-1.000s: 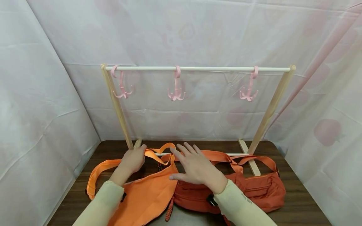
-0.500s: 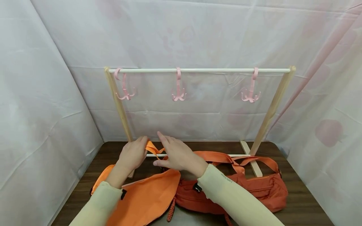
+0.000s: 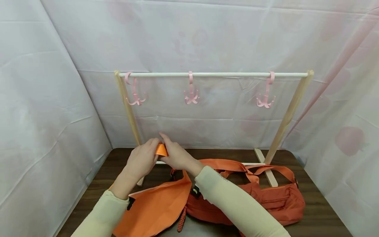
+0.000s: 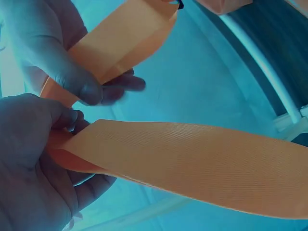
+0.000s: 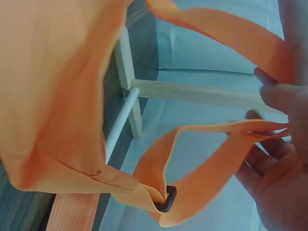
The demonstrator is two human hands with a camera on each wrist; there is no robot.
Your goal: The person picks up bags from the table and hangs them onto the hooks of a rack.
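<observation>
An orange sling bag lies at the front left of the table. Its strap is lifted between both hands, above the rack's lower bar. My left hand pinches the strap, and a long length of it runs off to the right in the left wrist view. The right hand, just beside it, holds the strap between thumb and fingers. From there the strap leads to a black buckle at the bag's corner in the right wrist view. A rust-red bag lies to the right, partly hidden by the right sleeve.
A rack with wooden posts stands behind the bags on the dark wooden table. Pink hooks hang at the left, middle and right of its white top bar. Patterned fabric walls surround the table.
The right hand has moved left from beside the strap to hold it next to my left hand. The left hand has risen slightly with the strap, drawing it up off the table.
</observation>
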